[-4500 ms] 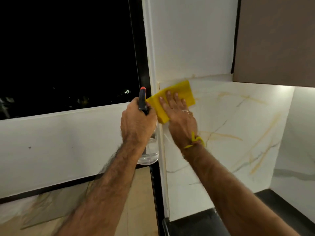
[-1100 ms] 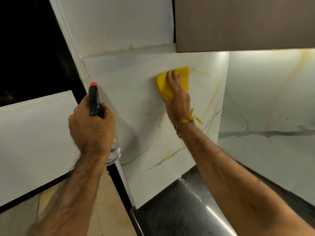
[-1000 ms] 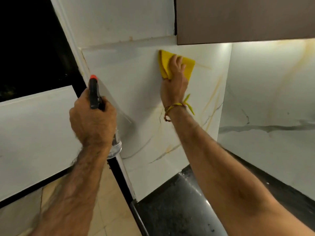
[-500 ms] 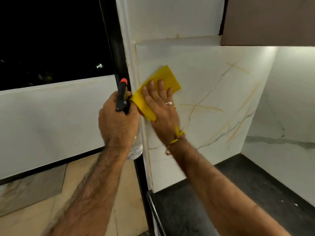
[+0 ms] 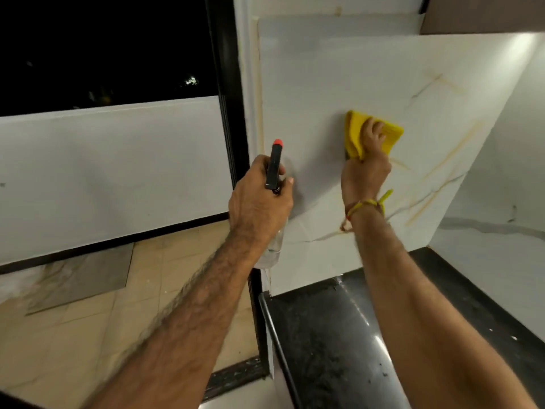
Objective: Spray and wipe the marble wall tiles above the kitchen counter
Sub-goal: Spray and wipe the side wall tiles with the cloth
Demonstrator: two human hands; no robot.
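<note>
My right hand (image 5: 365, 169) presses a yellow cloth (image 5: 389, 137) flat against the white marble wall tile (image 5: 318, 93), about mid-height, fingers partly curled over the cloth's folded edge. My left hand (image 5: 259, 202) grips a clear spray bottle (image 5: 272, 246) with a black head and an orange tip (image 5: 277, 142), held upright close to the tile's left part. The bottle's body shows below my fist. Gold and grey veins run across the tile to the right of the cloth.
A black stone counter (image 5: 330, 335) lies below the tile, with a second marble wall (image 5: 501, 184) meeting it at the right corner. A brown cabinet (image 5: 483, 13) hangs above. A dark window and black frame (image 5: 227, 93) stand left, over a beige floor.
My right hand has swept the cloth from the tile's left edge, beside the bottle, rightward to the tile's middle. My left hand still holds the bottle upright.
</note>
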